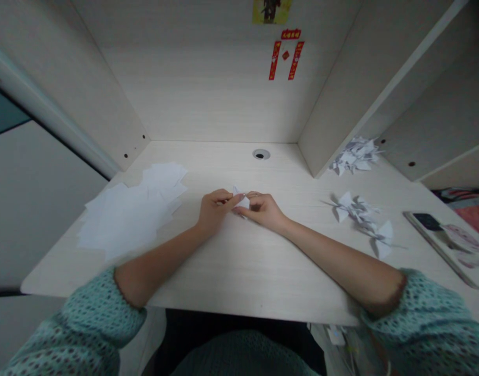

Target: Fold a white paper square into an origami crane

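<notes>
Pinching a small folded paper (244,202) near the middle of a pale desk (239,271), you have thumb and fingers of the left hand (215,210) and right hand (266,210) closed on it from nine and three o'clock. Flat white sheets (125,216) spread at nine o'clock. Folded pieces (360,213) with pointed parts sit at three, and a larger heap (357,155) lies between two and three, beside the divider panel (352,86). Judging by these, many pieces are done, the one you hold looks partway, and plenty of sheets are left. One tip of the paper points toward twelve, leaning to eleven; its long axis seems roughly twelve-to-six, though your fingers hide too much to be certain.
</notes>
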Demonstrator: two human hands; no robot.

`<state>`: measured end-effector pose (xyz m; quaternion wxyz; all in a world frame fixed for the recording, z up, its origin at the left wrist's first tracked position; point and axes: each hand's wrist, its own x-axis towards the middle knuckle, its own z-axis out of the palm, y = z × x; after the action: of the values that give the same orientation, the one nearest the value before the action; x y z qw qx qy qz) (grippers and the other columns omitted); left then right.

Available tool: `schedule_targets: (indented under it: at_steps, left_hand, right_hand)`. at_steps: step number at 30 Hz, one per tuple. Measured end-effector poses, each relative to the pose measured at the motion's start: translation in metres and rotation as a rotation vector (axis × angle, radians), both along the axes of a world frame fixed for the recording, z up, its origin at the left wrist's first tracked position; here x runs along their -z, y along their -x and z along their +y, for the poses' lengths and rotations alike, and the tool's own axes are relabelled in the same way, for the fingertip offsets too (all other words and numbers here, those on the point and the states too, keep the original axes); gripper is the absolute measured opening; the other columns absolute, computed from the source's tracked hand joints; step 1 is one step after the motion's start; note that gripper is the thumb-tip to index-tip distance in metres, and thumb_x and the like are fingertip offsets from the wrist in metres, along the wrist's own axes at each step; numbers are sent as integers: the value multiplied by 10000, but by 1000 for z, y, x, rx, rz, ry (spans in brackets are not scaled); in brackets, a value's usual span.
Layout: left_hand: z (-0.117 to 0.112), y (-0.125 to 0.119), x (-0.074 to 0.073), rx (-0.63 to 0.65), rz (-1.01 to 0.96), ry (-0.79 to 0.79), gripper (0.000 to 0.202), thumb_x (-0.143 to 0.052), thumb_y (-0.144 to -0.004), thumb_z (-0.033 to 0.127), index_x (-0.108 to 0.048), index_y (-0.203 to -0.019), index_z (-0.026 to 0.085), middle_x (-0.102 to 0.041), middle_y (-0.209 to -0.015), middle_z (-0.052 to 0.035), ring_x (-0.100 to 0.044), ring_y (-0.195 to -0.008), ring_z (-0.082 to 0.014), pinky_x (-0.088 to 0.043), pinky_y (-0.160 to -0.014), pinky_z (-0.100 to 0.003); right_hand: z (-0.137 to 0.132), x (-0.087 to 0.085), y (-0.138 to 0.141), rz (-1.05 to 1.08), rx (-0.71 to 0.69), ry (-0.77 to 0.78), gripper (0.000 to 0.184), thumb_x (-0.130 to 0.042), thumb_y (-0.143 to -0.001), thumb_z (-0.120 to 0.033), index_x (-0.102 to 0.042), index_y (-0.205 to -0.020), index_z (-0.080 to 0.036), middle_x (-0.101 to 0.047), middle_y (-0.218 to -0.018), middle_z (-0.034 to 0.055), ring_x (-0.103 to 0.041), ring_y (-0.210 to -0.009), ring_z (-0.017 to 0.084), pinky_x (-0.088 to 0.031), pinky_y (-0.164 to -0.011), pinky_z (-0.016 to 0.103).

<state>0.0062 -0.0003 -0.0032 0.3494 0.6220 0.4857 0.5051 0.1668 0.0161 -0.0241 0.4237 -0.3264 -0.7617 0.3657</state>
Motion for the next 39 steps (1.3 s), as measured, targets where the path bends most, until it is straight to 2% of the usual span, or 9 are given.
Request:
schedule_targets:
  at_steps: [7, 15, 22, 27, 35, 39]
  left_hand:
    - [5, 2, 2, -35, -106, 105, 367, -631, -744, 462, -610, -523, 170, -556, -533, 15, -478, -548, -111, -375, -574, -254]
    - [6, 2, -3, -104, -147, 151, 383, -622, -737, 491, -608, -526, 172, -570, -545, 14, -468, -537, -107, -360, -550, -251]
    - [8, 4, -1, -154, -165, 158, 405, -629, -731, 504, -571, -515, 166, -500, -520, 25, -406, -516, -95, -332, -525, -249]
    - [8, 4, -1, -171, -181, 165, 431, -619, -726, 533, -532, -514, 168, -474, -510, 28, -392, -505, -94, -322, -510, -248]
    - [9, 5, 3, -104, -229, 184, 402, -610, -731, 532, -571, -567, 167, -546, -571, 17, -459, -544, -105, -361, -550, -248]
    - [12, 7, 3, -166, -268, 160, 427, -600, -743, 522, -482, -526, 174, -456, -531, 37, -398, -519, -92, -321, -528, -244]
  right_hand:
    - [1, -2, 1, -45, -10, 181, 403, -626, -754, -541, -677, -618, -165, -629, -618, 43, -582, -635, 149, -412, -544, 254]
    - [0, -2, 2, 26, -100, 263, 362, -584, -812, -483, -728, -720, -164, -705, -710, 60, -645, -654, 140, -496, -645, 261]
    - [1, -3, 0, -34, -91, 179, 334, -578, -828, -448, -728, -734, -165, -705, -753, 69, -628, -698, 144, -468, -640, 257]
    - [-1, -4, 1, -35, -86, 218, 368, -567, -829, -467, -725, -680, -170, -685, -652, 49, -614, -613, 127, -464, -596, 244]
    - [-1, -4, 0, -26, -132, 196, 308, -634, -784, -458, -727, -672, -187, -667, -617, 38, -602, -601, 129, -465, -580, 249]
    - [-1, -3, -2, -56, -225, 146, 294, -656, -770, -443, -726, -654, -182, -650, -611, 41, -588, -608, 137, -450, -589, 265]
